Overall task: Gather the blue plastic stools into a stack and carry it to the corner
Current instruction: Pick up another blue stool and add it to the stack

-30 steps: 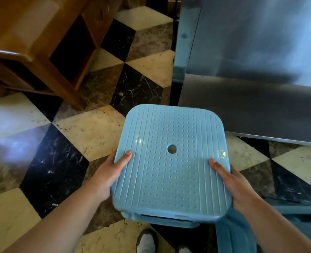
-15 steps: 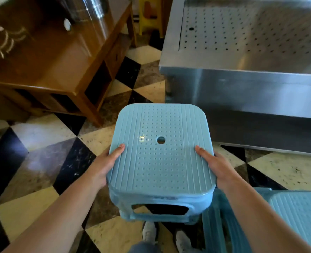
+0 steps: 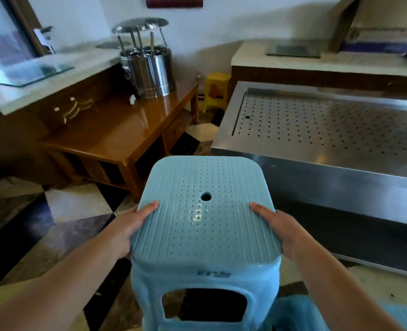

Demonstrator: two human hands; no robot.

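Note:
I hold a light blue plastic stool [image 3: 205,223] in front of me, seat up, its dotted top with a round hole in the middle. My left hand [image 3: 128,225] grips its left edge, thumb on the seat. My right hand [image 3: 279,228] grips the right edge the same way. The fingers under the rim are hidden. Part of another blue stool [image 3: 300,314] shows low at the bottom right, partly behind my right arm.
A wooden side table [image 3: 116,132] with a steel utensil canister [image 3: 150,68] stands at the left. A steel perforated counter [image 3: 329,130] fills the right. A yellow stool [image 3: 215,89] sits in the gap between them, by the far wall. The floor is checkered marble.
The stool has come up higher and my view has tilted up, showing the room's back wall, canister and yellow stool. Both hands keep the same grip.

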